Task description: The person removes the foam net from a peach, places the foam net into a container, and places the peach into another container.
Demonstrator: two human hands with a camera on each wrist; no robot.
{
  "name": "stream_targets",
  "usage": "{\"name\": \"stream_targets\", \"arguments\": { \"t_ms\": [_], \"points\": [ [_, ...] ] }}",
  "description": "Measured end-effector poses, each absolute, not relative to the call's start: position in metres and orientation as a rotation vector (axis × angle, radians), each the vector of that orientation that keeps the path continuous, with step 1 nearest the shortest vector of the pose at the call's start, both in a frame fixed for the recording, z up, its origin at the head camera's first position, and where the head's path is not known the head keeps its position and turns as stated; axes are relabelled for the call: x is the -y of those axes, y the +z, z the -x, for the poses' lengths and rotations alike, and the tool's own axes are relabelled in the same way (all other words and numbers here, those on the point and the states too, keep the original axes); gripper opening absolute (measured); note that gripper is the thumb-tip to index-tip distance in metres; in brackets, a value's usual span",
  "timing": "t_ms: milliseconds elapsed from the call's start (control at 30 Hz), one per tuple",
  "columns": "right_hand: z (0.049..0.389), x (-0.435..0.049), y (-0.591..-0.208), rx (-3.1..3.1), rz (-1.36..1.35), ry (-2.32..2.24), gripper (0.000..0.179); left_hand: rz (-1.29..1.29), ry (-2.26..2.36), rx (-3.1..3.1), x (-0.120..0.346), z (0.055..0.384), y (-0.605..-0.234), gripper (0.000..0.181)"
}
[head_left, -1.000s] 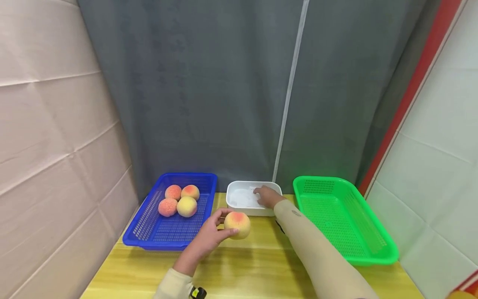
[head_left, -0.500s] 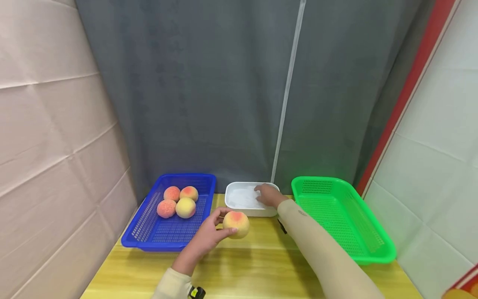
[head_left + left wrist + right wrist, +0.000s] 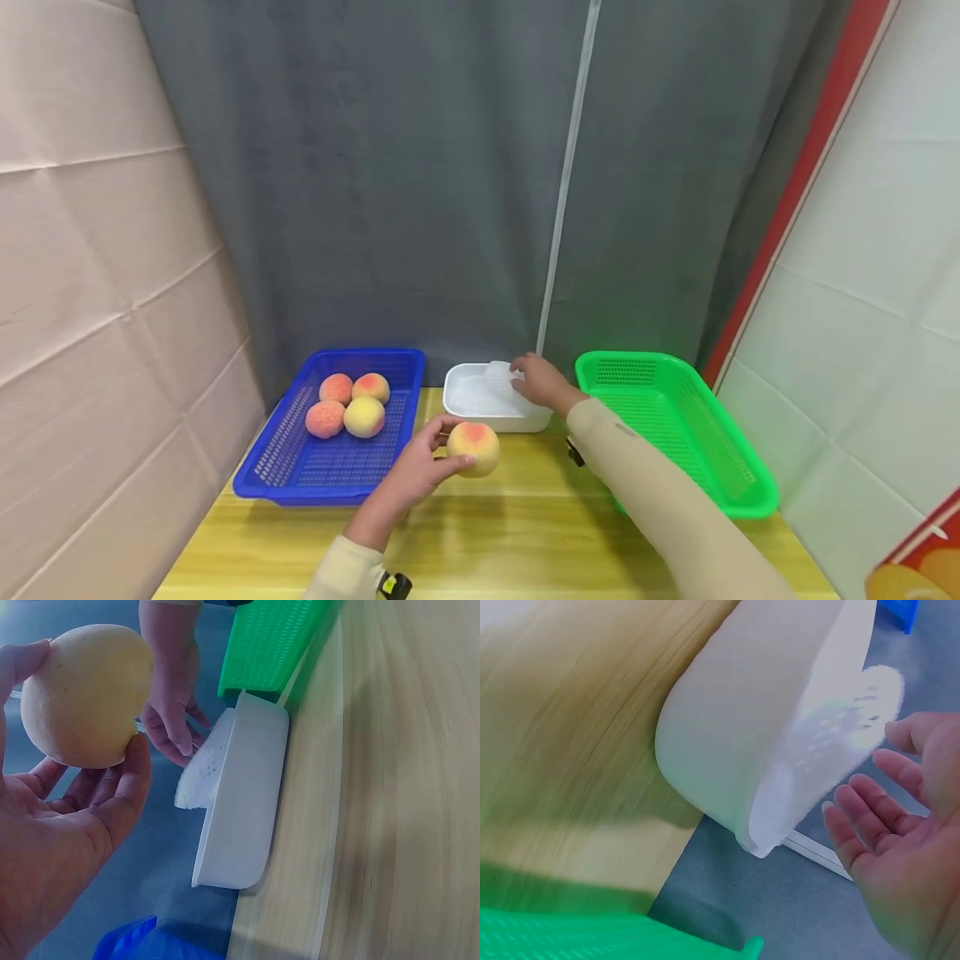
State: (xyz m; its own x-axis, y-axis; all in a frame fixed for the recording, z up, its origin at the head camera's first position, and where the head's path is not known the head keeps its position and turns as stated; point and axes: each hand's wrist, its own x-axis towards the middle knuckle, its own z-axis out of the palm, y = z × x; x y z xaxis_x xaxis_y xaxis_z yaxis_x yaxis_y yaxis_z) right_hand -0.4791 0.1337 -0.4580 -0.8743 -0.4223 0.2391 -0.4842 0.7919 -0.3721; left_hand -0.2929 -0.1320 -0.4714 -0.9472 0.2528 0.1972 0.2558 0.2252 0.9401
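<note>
My left hand holds a yellow peach with a pink-red top, thumb on one side and fingers on the other. The peach hangs above the table in front of a shallow white tray. With thumb and fingertips, my right hand pinches the edge of a white foam fruit net. Slits show in the net in the right wrist view, and it rises above the tray's rim. In the left wrist view the net leans out over the tray wall, beside the right hand's fingers.
A blue basket at the left contains several peaches, some redder than others. At the right stands a green basket, partly behind the right forearm. Behind the wooden table hangs a grey curtain.
My right hand has risen from inside the white tray, bringing up a foam net. My left hand keeps its hold on the peach in nearly the same place. The head view has shifted slightly.
</note>
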Motion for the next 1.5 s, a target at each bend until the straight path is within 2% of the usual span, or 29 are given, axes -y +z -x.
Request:
{"name": "stream_targets", "arguments": {
  "t_ms": [200,400,800,1133,1333,1500],
  "points": [
    [0.470,-0.141,-0.452,2.809,-0.717,0.722,0.031,0.515,-1.882,2.459,0.132,0.291,-0.471,0.056],
    [0.454,-0.147,-0.444,2.787,-0.742,0.753,0.024,0.480,-1.886,2.454,0.133,0.287,-0.467,0.056],
    [0.381,-0.164,-0.434,2.695,-0.925,0.889,0.020,0.517,-1.906,2.449,0.132,0.287,-0.462,0.056],
    [0.339,-0.177,-0.444,2.644,-0.974,0.936,0.017,0.532,-1.902,2.479,0.135,0.286,-0.458,0.058],
    [0.327,-0.181,-0.458,2.638,-0.976,0.964,0.021,0.569,-1.807,2.526,0.143,0.285,-0.453,0.058],
    [0.323,-0.182,-0.469,2.617,-0.985,0.941,0.018,0.583,-1.729,2.582,0.157,0.284,-0.446,0.058]
  ]
}}
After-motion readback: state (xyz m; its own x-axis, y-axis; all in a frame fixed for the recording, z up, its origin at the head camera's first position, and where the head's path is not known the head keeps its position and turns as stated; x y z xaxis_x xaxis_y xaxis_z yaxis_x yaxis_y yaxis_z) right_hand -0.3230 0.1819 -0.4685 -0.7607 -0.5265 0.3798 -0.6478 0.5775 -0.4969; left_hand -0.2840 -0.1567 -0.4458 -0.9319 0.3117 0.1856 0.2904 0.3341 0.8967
